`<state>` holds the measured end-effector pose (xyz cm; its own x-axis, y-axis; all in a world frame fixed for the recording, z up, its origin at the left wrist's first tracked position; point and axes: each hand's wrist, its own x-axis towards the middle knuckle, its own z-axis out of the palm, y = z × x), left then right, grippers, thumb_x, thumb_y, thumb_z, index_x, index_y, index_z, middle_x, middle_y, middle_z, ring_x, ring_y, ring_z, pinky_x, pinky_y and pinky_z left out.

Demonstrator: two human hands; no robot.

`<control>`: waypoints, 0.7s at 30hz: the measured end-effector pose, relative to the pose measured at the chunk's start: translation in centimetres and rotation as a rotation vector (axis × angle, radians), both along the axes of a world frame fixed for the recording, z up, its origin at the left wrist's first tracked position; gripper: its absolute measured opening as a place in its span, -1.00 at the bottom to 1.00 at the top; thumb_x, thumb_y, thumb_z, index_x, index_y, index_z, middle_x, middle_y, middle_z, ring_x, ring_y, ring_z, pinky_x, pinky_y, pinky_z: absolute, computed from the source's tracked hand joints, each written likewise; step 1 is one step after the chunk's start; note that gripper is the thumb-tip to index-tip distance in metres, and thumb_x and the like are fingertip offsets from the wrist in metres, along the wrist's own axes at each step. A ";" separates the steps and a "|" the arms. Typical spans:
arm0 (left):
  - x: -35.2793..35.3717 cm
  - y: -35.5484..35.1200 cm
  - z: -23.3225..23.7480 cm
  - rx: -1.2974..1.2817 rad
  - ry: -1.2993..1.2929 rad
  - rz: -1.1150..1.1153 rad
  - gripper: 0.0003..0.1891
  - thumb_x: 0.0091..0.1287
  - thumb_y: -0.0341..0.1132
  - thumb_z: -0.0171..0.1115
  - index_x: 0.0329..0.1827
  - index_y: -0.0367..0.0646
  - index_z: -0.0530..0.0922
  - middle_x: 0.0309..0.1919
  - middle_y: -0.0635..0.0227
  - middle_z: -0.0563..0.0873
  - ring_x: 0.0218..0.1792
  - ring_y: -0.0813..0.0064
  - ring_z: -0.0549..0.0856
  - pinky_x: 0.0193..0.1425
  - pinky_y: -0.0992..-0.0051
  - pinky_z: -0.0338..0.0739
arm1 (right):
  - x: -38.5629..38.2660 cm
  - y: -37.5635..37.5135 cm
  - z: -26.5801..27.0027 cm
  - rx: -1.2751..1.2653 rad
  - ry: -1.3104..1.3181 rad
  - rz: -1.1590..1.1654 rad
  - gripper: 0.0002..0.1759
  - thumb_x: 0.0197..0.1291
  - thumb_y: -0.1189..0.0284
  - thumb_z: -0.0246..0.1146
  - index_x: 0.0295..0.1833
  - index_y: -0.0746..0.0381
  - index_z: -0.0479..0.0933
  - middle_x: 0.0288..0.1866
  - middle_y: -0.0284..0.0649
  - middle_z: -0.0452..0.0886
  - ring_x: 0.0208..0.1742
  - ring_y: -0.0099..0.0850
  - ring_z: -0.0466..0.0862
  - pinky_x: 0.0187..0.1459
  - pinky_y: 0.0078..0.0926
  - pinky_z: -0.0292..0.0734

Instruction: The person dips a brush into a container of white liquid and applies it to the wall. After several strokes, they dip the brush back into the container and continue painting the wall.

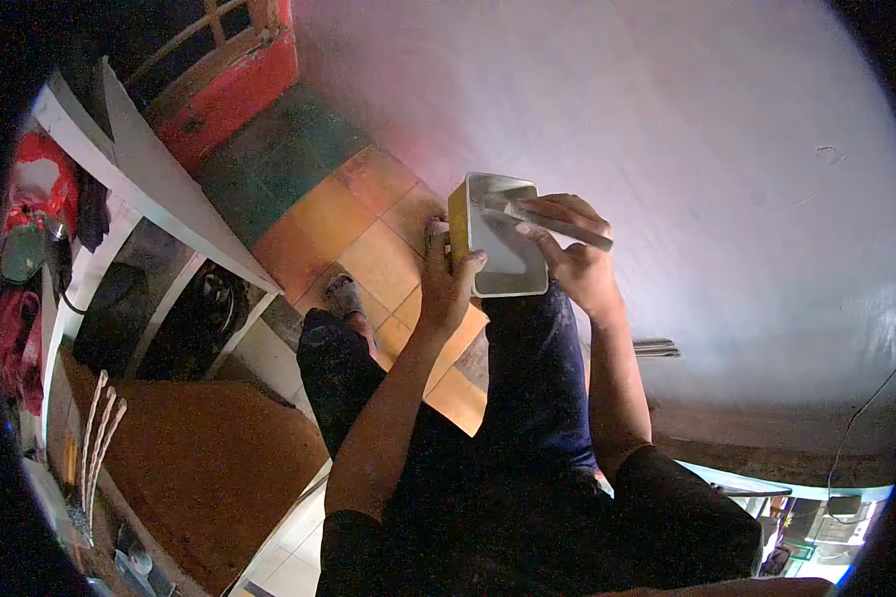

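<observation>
My left hand (451,284) grips a rectangular box (458,224), yellow outside and pale grey-white inside, by its left side. The thumb lies over the near rim and the fingers wrap the outer wall. The box's open top faces me, over my right thigh. In my right hand (579,261) is a flat-handled tool (562,224) that looks like a brush. Its handle points to the right, and its other end reaches over the inside of the box. Part of the handle is hidden by my fingers.
A smooth pale wall (667,119) stands close on the right. Orange and green tiles (378,264) cover the floor around my foot (344,297). Left are a white shelf unit (169,209) with dark items and a brown board (199,458). Thin slats (657,348) lie by the wall.
</observation>
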<state>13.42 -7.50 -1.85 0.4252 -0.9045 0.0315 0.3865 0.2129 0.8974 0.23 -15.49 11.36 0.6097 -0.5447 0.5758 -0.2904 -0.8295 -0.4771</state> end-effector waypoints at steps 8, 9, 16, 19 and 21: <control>0.2 0.4 0.9 0.005 -0.105 0.023 -0.67 0.19 -0.42 0.20 -0.01 -0.21 0.33 -0.14 0.25 0.43 -0.15 0.40 0.57 -0.07 0.38 0.54 | 1.0 -0.5 -0.4 0.073 0.059 -0.101 -0.77 0.00 0.62 0.40 -0.15 0.30 0.69 -0.09 -0.08 0.72 -0.09 -0.19 0.72 -0.04 -0.35 0.61; 0.2 0.3 0.9 0.004 -0.104 0.024 -0.67 0.19 -0.42 0.20 -0.01 -0.21 0.33 -0.14 0.25 0.43 -0.15 0.40 0.57 -0.07 0.38 0.54 | 1.0 -0.4 -0.2 0.079 0.095 -0.110 -0.76 -0.01 0.62 0.40 -0.15 0.30 0.69 -0.08 -0.08 0.72 -0.09 -0.18 0.71 -0.04 -0.35 0.61; 0.3 0.2 0.5 0.007 -0.136 0.025 -0.66 0.19 -0.36 0.23 -0.02 -0.26 0.35 -0.15 0.25 0.43 -0.18 0.41 0.57 -0.12 0.42 0.54 | 1.3 -1.5 -0.5 -0.026 0.215 -0.027 -0.74 -0.05 0.62 0.39 -0.15 0.28 0.69 -0.08 -0.11 0.72 -0.06 -0.20 0.70 -0.04 -0.36 0.60; 0.3 0.4 0.8 0.045 -0.028 -0.034 -0.65 0.20 -0.34 0.23 -0.02 -0.28 0.37 -0.16 0.26 0.45 -0.18 0.41 0.57 -0.11 0.43 0.54 | 1.0 -1.5 0.1 -0.052 0.180 -0.008 -0.76 -0.04 0.63 0.40 -0.17 0.28 0.70 -0.09 -0.12 0.73 -0.08 -0.21 0.70 -0.05 -0.37 0.61; 0.2 0.3 0.6 0.080 0.021 -0.069 -0.64 0.21 -0.33 0.23 0.00 -0.29 0.39 -0.17 0.26 0.47 -0.17 0.41 0.58 -0.09 0.43 0.53 | 0.7 -0.7 1.3 -0.068 0.150 -0.021 -0.76 -0.05 0.63 0.40 -0.18 0.27 0.71 -0.10 -0.13 0.73 -0.08 -0.22 0.70 -0.05 -0.37 0.62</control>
<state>13.66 -7.20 -1.28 0.3618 -0.9309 -0.0507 0.4167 0.1128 0.9020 0.95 -16.17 12.62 0.6803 -0.5215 0.5151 -0.3721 -0.8511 -0.3703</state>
